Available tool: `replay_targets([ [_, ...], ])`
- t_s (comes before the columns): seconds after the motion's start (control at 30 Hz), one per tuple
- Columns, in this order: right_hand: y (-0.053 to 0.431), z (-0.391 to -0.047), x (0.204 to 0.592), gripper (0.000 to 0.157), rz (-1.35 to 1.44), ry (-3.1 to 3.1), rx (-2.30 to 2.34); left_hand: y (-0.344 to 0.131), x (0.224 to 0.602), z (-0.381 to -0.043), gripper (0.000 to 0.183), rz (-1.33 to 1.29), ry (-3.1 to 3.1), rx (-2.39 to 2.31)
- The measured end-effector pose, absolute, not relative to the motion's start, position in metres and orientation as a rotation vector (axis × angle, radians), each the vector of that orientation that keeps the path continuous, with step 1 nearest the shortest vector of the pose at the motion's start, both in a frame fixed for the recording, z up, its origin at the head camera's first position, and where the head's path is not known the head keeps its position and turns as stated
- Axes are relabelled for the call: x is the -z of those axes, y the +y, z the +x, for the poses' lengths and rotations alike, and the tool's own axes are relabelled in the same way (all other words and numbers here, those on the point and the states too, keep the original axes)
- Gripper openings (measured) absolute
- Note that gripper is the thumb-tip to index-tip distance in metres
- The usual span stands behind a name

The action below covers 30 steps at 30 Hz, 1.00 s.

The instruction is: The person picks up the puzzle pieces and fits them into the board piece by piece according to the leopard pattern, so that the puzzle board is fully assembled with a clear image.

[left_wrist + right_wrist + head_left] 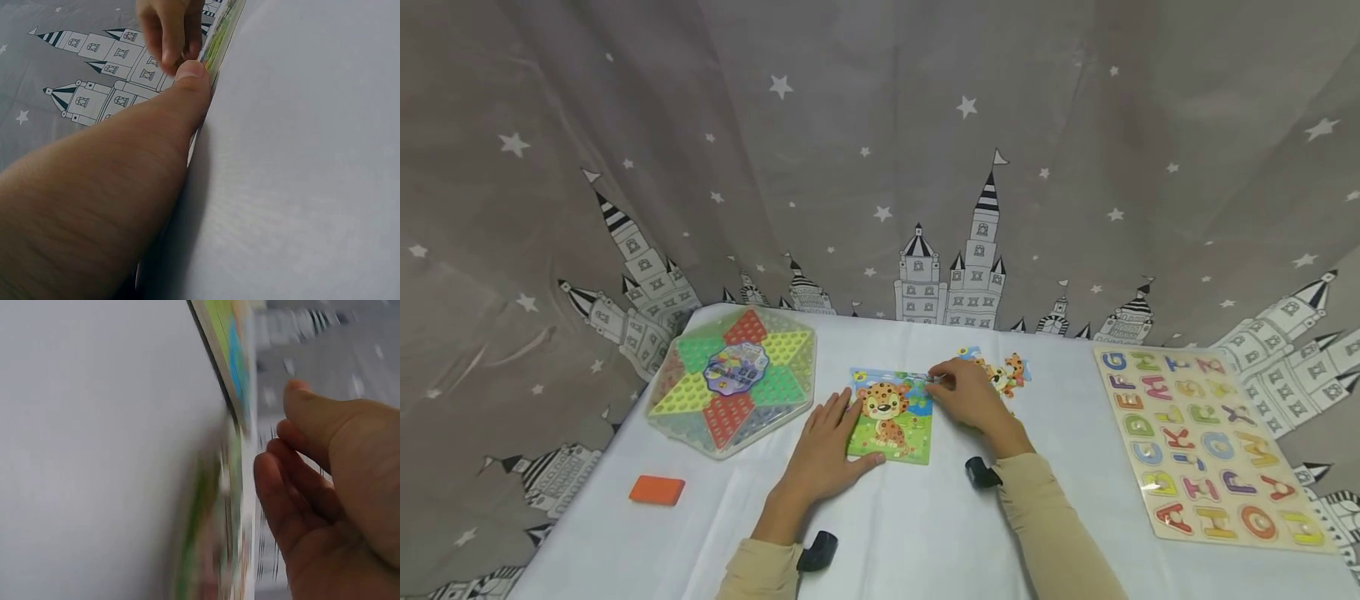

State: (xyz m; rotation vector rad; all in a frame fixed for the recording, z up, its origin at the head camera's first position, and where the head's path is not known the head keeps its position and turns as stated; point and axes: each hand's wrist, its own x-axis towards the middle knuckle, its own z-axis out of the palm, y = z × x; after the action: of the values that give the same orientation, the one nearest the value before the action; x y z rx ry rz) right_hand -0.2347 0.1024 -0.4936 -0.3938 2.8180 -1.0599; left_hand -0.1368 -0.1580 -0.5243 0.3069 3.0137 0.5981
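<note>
A leopard jigsaw puzzle [891,429] lies on the white cloth in the head view, its picture showing a spotted cub on green grass. Along its left edge rests my left hand [827,446], fingers extended and thumb [192,74] at the lower edge. My right hand [966,396] is at the puzzle's top right corner, fingers bent. In the right wrist view the thumb and fingers [269,472] are bent and apart, with no piece visible between them; whether a small piece is hidden there cannot be told. Loose puzzle pieces [1017,368] lie just beyond that hand, partly covered by it.
A hexagonal Chinese checkers box [782,383] lies to the left, with an orange block [657,490] nearer the front. At the right lies a wooden alphabet board [1206,450]. A grey curtain [850,150] with castles and stars hangs behind the table.
</note>
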Motion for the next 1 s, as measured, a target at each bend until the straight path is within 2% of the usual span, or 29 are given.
replay_targets([
  [0.13,0.148,-0.244,0.485,0.036,-0.204,2.842,1.161,-0.157,0.523,-0.139,0.098,0.309,3.036,-0.605],
  [0.3,0.199,-0.257,0.487,0.056,0.082,2.944,1.014,-0.158,0.521,-0.14,0.097,0.31,3.041,-0.62],
  [0.47,0.214,-0.261,0.498,0.07,0.189,2.93,0.852,-0.16,0.522,-0.138,0.098,0.305,3.039,-0.621],
  [0.6,0.206,-0.261,0.501,0.068,0.237,2.954,0.823,-0.162,0.522,-0.137,0.098,0.297,3.029,-0.63],
  [0.9,0.196,-0.265,0.487,0.049,0.413,2.855,0.79,-0.159,0.523,-0.138,0.098,0.312,3.017,-0.645],
  [1.0,0.194,-0.264,0.486,0.053,0.433,2.84,0.748,-0.158,0.525,-0.137,0.098,0.322,3.012,-0.65],
])
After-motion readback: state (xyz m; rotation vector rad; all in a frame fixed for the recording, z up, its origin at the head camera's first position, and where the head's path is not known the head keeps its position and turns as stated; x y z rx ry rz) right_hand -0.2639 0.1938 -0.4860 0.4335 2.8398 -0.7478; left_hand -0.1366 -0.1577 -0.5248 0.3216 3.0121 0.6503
